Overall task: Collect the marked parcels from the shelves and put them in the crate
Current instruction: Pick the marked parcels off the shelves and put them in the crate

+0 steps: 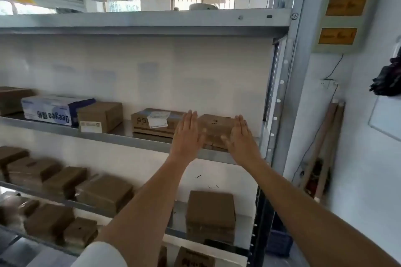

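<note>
Centrally, metal shelves (121, 136) loaded with brown cardboard parcels, most at lower left. Small brown parcel (217, 130) at right end of middle shelf, right of centre, beside a labelled box (156, 122). Left hand (188, 136) and right hand (240, 138) apart, fingers straight, flanking that parcel, palms against its sides.

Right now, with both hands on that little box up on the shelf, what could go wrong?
1. The left hand and right hand press the small brown parcel with flat, straight fingers, so it might slip out and fall as it leaves the shelf edge.
2. The labelled box sits right beside the left hand and could get nudged.
3. The metal upright stands close to the right hand, which might bump it.
</note>
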Demonstrator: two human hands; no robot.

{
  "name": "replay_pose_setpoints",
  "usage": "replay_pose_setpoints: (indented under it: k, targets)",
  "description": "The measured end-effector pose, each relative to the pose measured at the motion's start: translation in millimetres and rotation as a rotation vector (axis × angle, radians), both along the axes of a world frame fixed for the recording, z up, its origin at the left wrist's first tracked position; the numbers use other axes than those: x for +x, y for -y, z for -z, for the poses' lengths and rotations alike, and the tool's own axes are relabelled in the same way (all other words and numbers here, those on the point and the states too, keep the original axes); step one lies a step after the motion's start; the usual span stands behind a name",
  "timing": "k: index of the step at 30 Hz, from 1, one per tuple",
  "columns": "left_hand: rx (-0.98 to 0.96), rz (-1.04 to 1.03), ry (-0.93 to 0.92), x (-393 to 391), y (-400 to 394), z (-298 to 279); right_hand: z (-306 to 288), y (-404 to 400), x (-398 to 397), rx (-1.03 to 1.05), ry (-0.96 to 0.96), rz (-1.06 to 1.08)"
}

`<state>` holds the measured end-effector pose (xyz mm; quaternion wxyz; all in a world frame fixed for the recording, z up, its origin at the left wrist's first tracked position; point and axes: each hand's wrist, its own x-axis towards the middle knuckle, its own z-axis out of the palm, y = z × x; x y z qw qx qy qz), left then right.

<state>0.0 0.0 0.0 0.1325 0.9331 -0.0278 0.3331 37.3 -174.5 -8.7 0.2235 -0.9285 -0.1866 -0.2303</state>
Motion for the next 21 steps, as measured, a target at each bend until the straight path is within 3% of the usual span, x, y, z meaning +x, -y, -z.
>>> replay_pose_setpoints:
  k: [4,7,10,13,16,21]
  targets:
    - [-0.386,0.129,-0.144,37.4,-10.9,8.0,8.5,-10.2,9.6,0.113,-0.099,0.051]
    - [-0.779,0.229,-0.219,51.2,-10.4,10.3,7.4,-16.6,12.7,0.389,-0.270,0.046]
    - [-1.003,0.271,-0.327,53.1,-7.6,5.7,3.1,-20.2,14.9,0.613,-0.271,0.085]
    - [-1.196,0.365,-0.247,60.7,-3.8,-2.3,-5.6,-20.9,14.2,0.733,-0.254,0.130]
    - [-1.294,0.394,-0.160,69.9,-5.6,-21.9,-24.7,-14.7,13.1,0.854,-0.189,0.116]
    - [-1.259,0.389,-0.208,80.1,-5.8,-42.1,-50.7,-11.5,15.4,0.937,-0.171,0.042]
